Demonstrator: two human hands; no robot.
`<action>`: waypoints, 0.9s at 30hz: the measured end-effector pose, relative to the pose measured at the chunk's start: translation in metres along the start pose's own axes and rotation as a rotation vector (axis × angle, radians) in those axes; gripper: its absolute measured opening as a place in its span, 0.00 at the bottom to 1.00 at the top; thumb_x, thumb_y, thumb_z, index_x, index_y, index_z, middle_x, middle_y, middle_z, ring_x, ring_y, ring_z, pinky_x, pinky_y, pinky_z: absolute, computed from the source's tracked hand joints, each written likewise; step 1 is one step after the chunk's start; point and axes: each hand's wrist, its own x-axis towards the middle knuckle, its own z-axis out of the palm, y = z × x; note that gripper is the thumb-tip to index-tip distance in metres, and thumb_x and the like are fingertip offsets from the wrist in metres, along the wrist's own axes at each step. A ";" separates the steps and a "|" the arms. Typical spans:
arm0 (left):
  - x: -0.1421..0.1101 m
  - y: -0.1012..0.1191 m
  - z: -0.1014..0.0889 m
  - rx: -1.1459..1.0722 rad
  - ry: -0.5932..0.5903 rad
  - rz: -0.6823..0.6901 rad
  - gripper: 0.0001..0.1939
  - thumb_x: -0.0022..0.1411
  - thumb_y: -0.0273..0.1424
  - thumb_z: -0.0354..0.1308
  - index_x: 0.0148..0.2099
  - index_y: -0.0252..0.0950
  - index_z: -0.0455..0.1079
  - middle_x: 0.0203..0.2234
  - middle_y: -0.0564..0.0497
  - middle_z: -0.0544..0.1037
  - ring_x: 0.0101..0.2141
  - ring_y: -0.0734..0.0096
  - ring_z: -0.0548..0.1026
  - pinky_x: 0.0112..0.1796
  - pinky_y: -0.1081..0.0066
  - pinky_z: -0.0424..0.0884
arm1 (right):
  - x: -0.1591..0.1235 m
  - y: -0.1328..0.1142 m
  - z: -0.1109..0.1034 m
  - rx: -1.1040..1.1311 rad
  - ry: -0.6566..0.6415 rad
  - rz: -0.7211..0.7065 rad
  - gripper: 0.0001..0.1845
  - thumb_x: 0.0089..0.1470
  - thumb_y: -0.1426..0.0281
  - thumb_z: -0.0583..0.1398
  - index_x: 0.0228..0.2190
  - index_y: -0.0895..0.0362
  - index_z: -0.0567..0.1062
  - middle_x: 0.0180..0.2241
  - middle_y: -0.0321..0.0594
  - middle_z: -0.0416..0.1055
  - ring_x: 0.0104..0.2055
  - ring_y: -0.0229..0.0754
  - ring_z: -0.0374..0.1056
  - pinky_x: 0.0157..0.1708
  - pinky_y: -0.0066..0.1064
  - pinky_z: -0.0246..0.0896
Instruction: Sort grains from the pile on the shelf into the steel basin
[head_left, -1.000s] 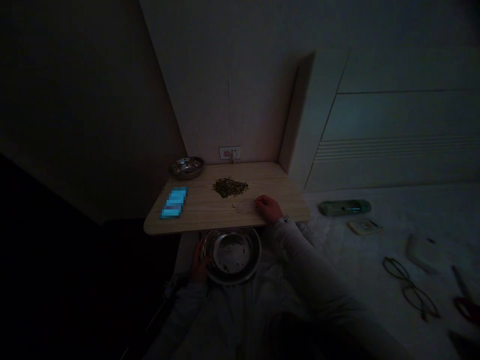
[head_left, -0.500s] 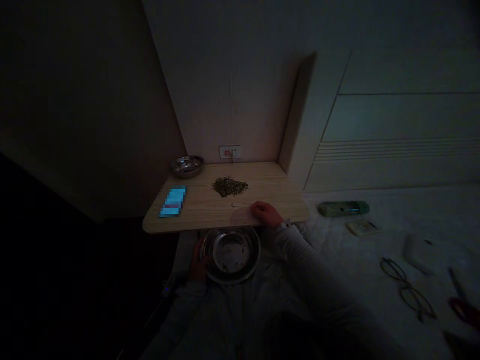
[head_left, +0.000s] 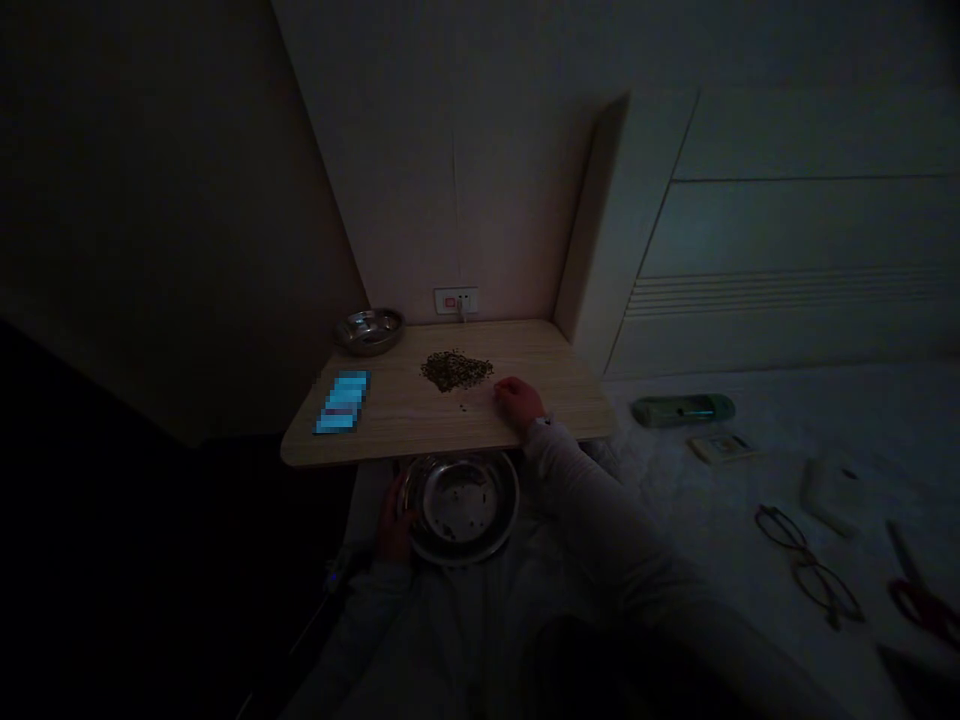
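Note:
A loose pile of small dark seeds or grains (head_left: 454, 371) lies on the light wooden board (head_left: 405, 430), with a few strays in front of it. Just right of the pile is my right hand (head_left: 519, 403), its fingers curled together low over the board. What they hold, if anything, I cannot make out. Below the board's front edge sits a wide metal bowl (head_left: 501, 520) with several dark bits on its bottom. My left hand (head_left: 393, 520) grips this bowl's left rim. The light is dim.
A smaller metal bowl (head_left: 370, 332) and a phone with a lit, blurred screen (head_left: 343, 402) stand on the board's left. A socket (head_left: 456, 300) is on the wall behind. On the bed are a green case (head_left: 682, 409), glasses (head_left: 806, 565) and red-handled scissors (head_left: 919, 605).
My right hand has moved forward and slightly left, from the board's front edge to beside the pile. My left hand and the large bowl keep their place. The view shifts slightly.

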 end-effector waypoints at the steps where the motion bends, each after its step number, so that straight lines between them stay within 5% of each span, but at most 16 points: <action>1: 0.000 0.000 0.001 -0.010 0.006 -0.015 0.29 0.40 0.22 0.50 0.48 0.41 0.60 0.47 0.51 0.65 0.49 0.63 0.60 0.46 0.66 0.57 | -0.001 0.000 0.000 -0.010 -0.003 -0.006 0.09 0.43 0.66 0.51 0.25 0.57 0.69 0.23 0.35 0.68 0.27 0.34 0.62 0.31 0.27 0.55; 27: -0.003 0.008 -0.002 -0.024 -0.033 -0.044 0.29 0.40 0.21 0.51 0.48 0.42 0.61 0.48 0.53 0.65 0.49 0.64 0.60 0.45 0.69 0.58 | -0.009 0.003 -0.003 0.046 -0.168 -0.083 0.08 0.41 0.68 0.53 0.24 0.58 0.69 0.21 0.34 0.67 0.25 0.33 0.61 0.28 0.25 0.54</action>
